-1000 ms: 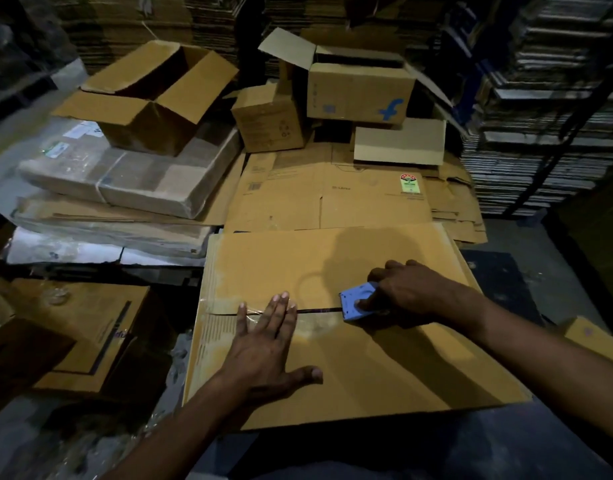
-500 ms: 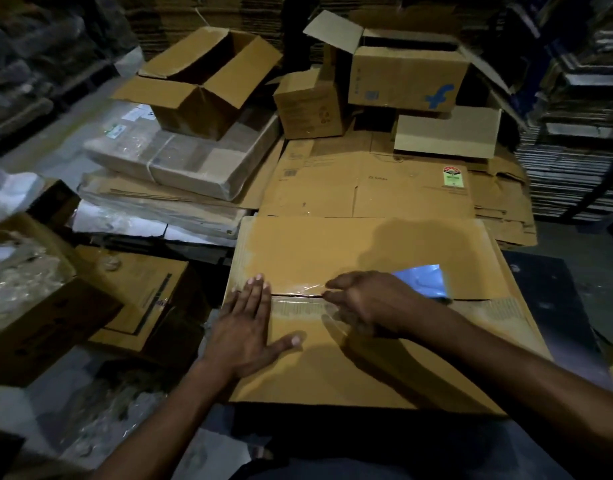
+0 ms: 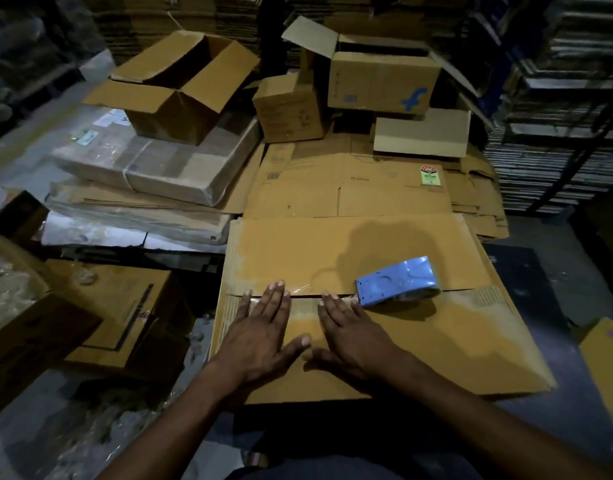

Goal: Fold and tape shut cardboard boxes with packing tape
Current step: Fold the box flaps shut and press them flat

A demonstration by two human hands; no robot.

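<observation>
A large brown cardboard box [image 3: 436, 341] lies in front of me with its two top flaps closed along a middle seam. Clear packing tape [image 3: 300, 289] covers the left part of that seam. My left hand [image 3: 263, 327] lies flat on the near flap, fingertips on the taped seam. My right hand [image 3: 350, 330] lies flat beside it, fingers straight, tips at the seam. A blue tape dispenser [image 3: 397, 280] rests on the seam just right of my right hand, untouched.
Flattened cartons [image 3: 346, 181] lie behind the box. An open box [image 3: 180, 88] sits on wrapped bundles at back left; a box with a blue logo [image 3: 381, 81] stands at back centre. A printed carton [image 3: 118, 306] is at left. Stacked sheets [image 3: 558, 133] fill the right.
My right hand let go of the blue dispenser, which now rests on the seam, and moved left to lie flat beside my left hand. The left hand stayed pressed near the seam.
</observation>
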